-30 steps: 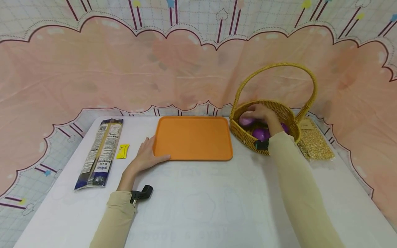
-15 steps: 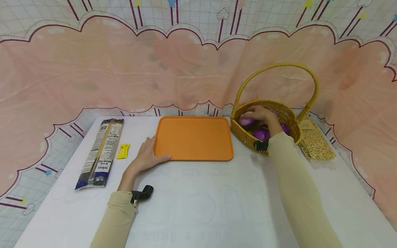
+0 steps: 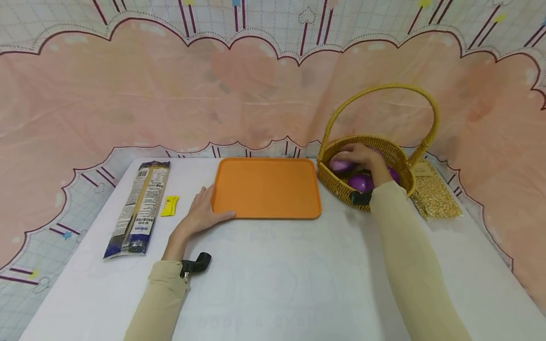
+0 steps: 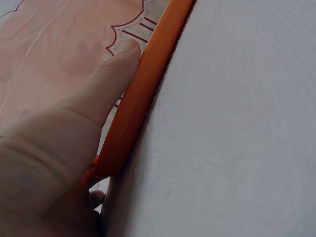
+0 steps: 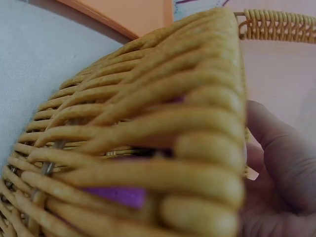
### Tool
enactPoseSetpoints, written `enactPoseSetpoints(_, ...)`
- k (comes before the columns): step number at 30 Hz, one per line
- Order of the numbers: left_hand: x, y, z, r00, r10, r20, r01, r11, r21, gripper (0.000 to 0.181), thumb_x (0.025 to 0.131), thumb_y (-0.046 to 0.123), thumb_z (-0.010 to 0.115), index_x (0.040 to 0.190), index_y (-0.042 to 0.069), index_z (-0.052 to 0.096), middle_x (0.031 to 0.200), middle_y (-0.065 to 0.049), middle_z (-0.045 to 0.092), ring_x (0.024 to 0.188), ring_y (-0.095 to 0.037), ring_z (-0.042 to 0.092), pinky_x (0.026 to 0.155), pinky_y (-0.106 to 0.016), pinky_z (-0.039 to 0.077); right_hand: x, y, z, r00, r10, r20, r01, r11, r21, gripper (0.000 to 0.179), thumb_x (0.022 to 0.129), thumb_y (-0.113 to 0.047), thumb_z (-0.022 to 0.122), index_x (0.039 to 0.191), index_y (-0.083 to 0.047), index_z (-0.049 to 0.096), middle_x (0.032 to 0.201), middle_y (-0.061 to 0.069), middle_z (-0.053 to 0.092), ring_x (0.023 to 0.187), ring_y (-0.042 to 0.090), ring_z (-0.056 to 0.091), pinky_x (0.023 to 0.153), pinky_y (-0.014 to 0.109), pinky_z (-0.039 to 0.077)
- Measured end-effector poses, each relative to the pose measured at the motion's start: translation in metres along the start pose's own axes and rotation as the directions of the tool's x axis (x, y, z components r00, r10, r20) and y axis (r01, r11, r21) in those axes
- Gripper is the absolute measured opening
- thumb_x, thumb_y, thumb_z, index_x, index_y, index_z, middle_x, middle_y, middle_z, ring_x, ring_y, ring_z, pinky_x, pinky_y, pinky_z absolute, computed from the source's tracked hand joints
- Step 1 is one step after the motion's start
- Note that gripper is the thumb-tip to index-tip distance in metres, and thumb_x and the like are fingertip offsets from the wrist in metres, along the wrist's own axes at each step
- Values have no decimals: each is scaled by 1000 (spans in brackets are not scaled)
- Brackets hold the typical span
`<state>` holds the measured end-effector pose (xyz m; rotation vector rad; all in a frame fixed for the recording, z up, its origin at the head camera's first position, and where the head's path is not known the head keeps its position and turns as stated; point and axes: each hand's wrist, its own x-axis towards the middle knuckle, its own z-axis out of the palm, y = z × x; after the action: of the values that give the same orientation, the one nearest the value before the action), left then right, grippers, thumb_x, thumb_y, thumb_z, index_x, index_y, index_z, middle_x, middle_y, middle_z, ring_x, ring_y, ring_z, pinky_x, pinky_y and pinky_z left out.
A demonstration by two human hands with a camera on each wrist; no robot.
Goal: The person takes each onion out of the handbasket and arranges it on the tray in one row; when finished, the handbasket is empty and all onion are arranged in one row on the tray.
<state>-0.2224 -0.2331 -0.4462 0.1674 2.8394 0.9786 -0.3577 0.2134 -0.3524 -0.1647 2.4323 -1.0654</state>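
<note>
My left hand lies at the near left corner of an orange tray, its thumb along the front rim and its fingers extended along the left side. My right hand reaches into a yellow woven basket, under its tall handle. Its fingers curl over a light purple, rounded, glossy object at the basket's left. Another purple rounded object lies nearer the front, and a further one shows partly behind the forearm. In the right wrist view, the wicker wall hides the fingertips.
At the left lies a long, flat blue-and-clear packet, with a small yellow sachet beside it. A clear bag of yellow kernels lies right of the basket. Behind the white table hangs a pink patterned cloth.
The right hand has shifted only slightly over the light purple object in the basket. The left hand keeps its place at the tray corner. The head view has tilted a little.
</note>
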Motion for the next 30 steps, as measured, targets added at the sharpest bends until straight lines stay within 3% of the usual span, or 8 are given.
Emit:
enactPoseSetpoints(9, 0, 0, 0, 1000, 10, -10, -10, 1000, -1, 112, 80, 54, 71, 156, 5, 5, 162, -21, 13, 150, -44, -1, 123, -58, -1, 5, 9, -5, 1000, -27, -7, 27, 990, 136, 59, 98, -35, 53, 146, -2, 38, 147, 22, 38, 133, 37, 41, 110, 58, 40)
enactPoseSetpoints(19, -1, 3, -2, 1000, -28, 7, 28, 1000, -12, 114, 80, 56, 70, 156, 4, 4, 162, -22, 10, 150, -44, -2, 121, -61, 1, 4, 8, -10, 999, -37, -36, 45, 957, 285, 62, 98, -32, 55, 146, 2, 34, 148, 20, 35, 131, 34, 41, 107, 59, 41)
enactPoseSetpoints(25, 0, 5, -2, 999, -33, 7, 33, 999, -11, 114, 80, 56, 70, 156, 4, 4, 162, -22, 11, 150, -43, -2, 122, -60, 0, 4, 10, -16, 999, -31, -30, 39, 936, 350, 65, 98, -33, 55, 149, 0, 30, 150, 19, 32, 135, 33, 37, 108, 60, 40)
enactPoseSetpoints(30, 0, 5, -1, 1000, -27, 4, 27, 1000, -11, 113, 80, 56, 71, 156, 4, 4, 162, -22, 11, 150, -43, -2, 122, -59, 0, 1, 12, -20, 998, -52, -21, 57, 897, 438, 60, 98, -31, 56, 146, -2, 34, 141, 10, 40, 132, 27, 40, 109, 58, 39)
